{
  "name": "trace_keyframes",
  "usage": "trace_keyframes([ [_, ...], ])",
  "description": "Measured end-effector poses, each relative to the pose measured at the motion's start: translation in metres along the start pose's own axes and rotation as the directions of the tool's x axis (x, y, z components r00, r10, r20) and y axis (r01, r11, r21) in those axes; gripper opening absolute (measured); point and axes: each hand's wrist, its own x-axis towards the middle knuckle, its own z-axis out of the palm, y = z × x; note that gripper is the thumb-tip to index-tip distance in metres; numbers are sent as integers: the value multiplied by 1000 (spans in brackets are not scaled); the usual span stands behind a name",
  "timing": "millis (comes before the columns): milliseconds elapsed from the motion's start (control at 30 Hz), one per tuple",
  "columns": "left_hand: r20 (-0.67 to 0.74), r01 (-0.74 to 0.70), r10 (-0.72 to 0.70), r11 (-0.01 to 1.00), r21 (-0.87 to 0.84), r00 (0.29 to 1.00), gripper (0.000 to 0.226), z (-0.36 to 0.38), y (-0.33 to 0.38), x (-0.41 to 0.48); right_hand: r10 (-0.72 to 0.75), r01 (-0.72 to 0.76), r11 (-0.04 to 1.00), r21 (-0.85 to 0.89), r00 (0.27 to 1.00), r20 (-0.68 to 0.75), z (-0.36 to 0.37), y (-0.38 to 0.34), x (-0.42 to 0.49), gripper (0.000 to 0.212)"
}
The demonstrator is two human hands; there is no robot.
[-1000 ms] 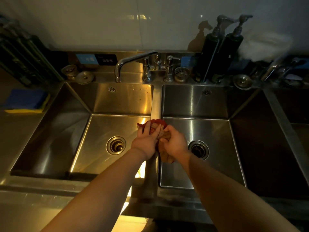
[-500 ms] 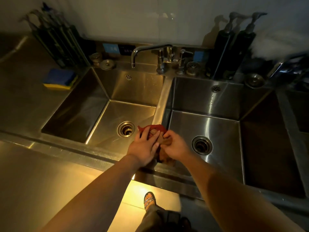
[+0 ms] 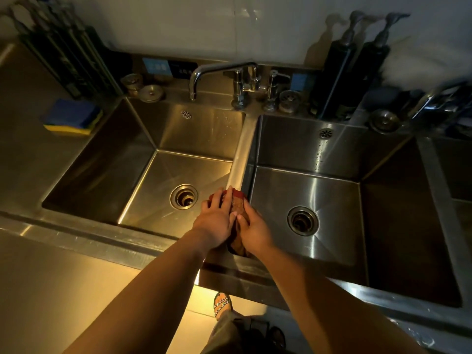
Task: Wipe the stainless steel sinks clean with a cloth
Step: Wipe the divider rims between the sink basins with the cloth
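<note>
A red and brown cloth [image 3: 238, 204] is bunched on the near end of the steel divider [image 3: 242, 149] between the left sink [image 3: 163, 175] and the right sink [image 3: 321, 195]. My left hand [image 3: 217, 221] lies over the cloth's left side with fingers stretched forward. My right hand [image 3: 252, 228] grips the cloth's right side, thumb curled over it. Part of the cloth hangs down below my hands, mostly hidden.
A swivel faucet [image 3: 219, 72] points over the left sink. Two dark pump bottles [image 3: 350, 72] stand behind the right sink. A blue-yellow sponge [image 3: 72, 118] lies on the left counter. Drain strainers [image 3: 150, 92] sit on the back ledge. A third basin [image 3: 457, 175] lies at far right.
The view has swung left and back, showing more of the left counter and the floor. Both hands stay together on the cloth at the divider's near end.
</note>
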Motion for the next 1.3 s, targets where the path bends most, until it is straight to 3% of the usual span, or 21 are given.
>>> trace_keyframes([
  [400, -61, -36, 45, 989, 142, 997, 60, -5, 0, 2, 2, -2, 1000, 6, 997, -84, -7, -8, 5, 44],
  [700, -213, -6, 74, 953, 304, 974, 59, -4, 25, -36, -233, 213, 961, -178, 967, -101, -30, -2, -28, 39],
  [933, -163, -117, 176, 941, 319, 971, 49, -20, 46, -71, -462, 410, 790, -456, 887, -4, -73, 9, -56, 38],
  [1067, -148, -178, 253, 902, 394, 956, 44, -17, 53, -85, -471, 432, 729, -531, 880, 70, -88, 9, -80, 36],
  [1200, -47, -285, 337, 856, 431, 940, 37, -10, 62, -96, -443, 423, 628, -654, 885, 147, -97, 17, -108, 34],
  [1300, -33, -311, 371, 820, 480, 928, 40, 13, 63, -106, -399, 336, 584, -739, 911, 98, -88, 24, -123, 33],
])
